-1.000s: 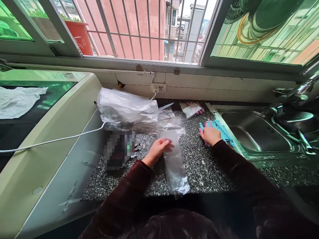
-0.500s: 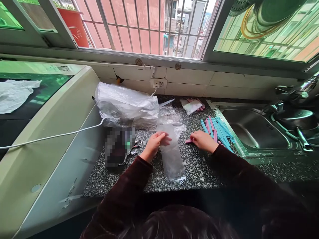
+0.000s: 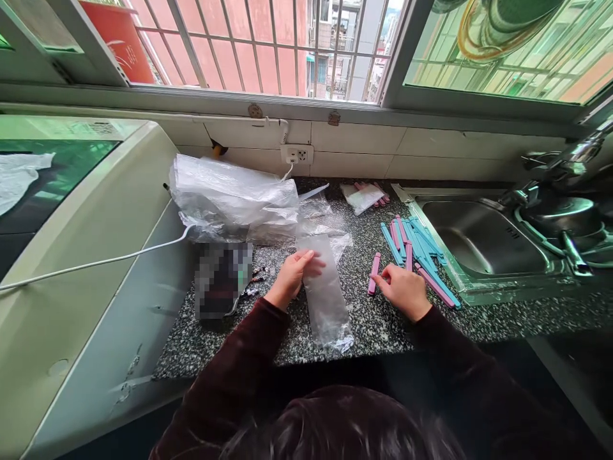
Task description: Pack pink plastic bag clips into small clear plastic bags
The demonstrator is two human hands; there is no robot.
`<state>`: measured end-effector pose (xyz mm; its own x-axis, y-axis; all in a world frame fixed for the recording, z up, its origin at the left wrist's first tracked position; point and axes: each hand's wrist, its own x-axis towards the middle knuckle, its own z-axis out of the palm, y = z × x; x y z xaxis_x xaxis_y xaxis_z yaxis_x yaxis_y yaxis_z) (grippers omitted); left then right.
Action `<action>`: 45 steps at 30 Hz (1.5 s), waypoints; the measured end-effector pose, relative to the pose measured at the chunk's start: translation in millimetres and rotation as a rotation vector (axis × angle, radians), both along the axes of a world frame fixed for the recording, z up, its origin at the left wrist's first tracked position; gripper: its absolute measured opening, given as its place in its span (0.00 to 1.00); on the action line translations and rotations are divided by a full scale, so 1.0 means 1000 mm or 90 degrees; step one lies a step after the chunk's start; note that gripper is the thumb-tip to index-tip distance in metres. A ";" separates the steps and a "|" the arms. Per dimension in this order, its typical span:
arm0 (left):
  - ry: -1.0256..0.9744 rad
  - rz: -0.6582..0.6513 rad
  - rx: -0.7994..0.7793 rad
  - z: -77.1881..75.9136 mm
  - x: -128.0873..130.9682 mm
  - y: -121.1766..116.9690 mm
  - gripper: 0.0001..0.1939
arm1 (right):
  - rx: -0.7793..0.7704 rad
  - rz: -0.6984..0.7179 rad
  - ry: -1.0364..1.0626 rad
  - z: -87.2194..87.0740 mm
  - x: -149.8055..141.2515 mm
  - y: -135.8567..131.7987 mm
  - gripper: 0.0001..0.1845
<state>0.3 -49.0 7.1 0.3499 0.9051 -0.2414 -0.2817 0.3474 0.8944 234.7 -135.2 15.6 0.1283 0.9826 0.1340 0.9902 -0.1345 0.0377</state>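
My left hand (image 3: 288, 276) is closed on a long, narrow clear plastic bag (image 3: 328, 300), its fingers showing through the film near the upper end. The bag's lower end lies crinkled towards the counter's front edge. My right hand (image 3: 402, 291) pinches the side of a short pink plastic strip (image 3: 375, 271), which points away from me on the speckled counter. Beyond and partly under that hand is a loose pile of blue strips (image 3: 421, 239) and pink ones. One longer pink-and-blue strip (image 3: 437, 287) lies to the right of the hand.
A heap of clear plastic bags (image 3: 234, 195) lies at the back left. A packed bag (image 3: 363, 197) with pink strips sits by the wall. A blurred dark object (image 3: 223, 281) lies left of my hand. The sink (image 3: 483, 239) is right; a white cable (image 3: 119, 263) crosses at left.
The pink strip under my right hand has turned from lying sideways to pointing away from me. My right hand has shifted slightly towards me; the left keeps its hold on the bag.
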 end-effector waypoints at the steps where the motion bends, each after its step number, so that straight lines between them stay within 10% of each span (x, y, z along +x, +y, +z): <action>1: -0.004 -0.001 -0.005 -0.001 0.000 0.000 0.21 | -0.038 -0.040 -0.015 0.000 -0.009 -0.001 0.24; 12: -0.063 -0.004 -0.083 -0.012 0.009 0.000 0.11 | -0.114 -0.079 -0.096 0.000 -0.011 0.006 0.15; 26: -0.020 -0.019 -0.108 -0.011 0.006 0.004 0.11 | 0.255 0.402 0.162 0.016 -0.019 0.059 0.14; 45: 0.000 -0.040 0.034 -0.004 0.006 -0.002 0.12 | 0.269 0.468 0.181 -0.011 -0.019 0.056 0.11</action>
